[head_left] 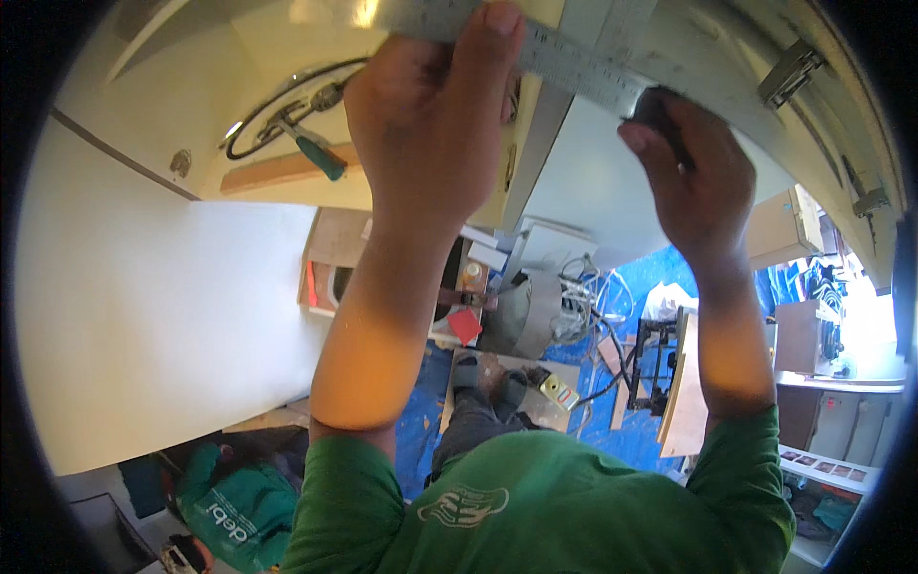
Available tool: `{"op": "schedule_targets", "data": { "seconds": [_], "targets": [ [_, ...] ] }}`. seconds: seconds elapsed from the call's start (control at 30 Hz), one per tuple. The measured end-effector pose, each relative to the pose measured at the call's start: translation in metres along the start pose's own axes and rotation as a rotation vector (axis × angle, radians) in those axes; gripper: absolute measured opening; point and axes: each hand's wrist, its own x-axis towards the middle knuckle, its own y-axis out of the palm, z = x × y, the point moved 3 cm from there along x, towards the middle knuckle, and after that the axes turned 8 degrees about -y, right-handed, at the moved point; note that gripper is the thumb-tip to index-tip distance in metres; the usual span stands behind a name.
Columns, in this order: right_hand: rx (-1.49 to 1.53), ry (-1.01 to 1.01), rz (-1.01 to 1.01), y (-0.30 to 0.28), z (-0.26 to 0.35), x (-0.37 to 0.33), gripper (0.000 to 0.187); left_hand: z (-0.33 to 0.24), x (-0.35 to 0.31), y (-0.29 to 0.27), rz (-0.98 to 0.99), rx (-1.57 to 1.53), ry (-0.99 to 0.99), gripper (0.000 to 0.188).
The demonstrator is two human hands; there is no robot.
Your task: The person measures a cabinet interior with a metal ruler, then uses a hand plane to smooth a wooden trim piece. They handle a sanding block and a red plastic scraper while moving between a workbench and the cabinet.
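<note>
1. Steel ruler (pixel 574 72): overhead, slanting across your view; upper edge partly out of frame.
2. Your left hand (pixel 421 134): thumb and fingers clamped on it.
3. Your right hand (pixel 712 187): fingers pinched on a dark object (pixel 653 107) at the ruler's lower edge.
4. Metal hinge (pixel 792 75): near, rightward.
5. Open room: between your forearms, above blue sheeting (pixel 601 430).

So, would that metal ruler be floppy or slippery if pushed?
The ruler is probably springy rather than floppy, since it looks like metal. Its shiny face may be slippery. Being flat, it seems unlikely to roll.
</note>
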Motion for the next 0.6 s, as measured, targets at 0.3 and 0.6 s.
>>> {"op": "schedule_targets", "data": {
  "seconds": [0.3,0.6],
  "targets": [
    [0.087,0.112,0.178,0.016,-0.002,-0.025,0.027,0.029,-0.026,-0.012,-0.077,0.093,-0.144,0.036],
    [0.066,0.175,0.376,0.039,0.01,-0.062,0.028,0.093,-0.068,-0.043,-0.06,-0.07,-0.429,0.029]
  ]
}}
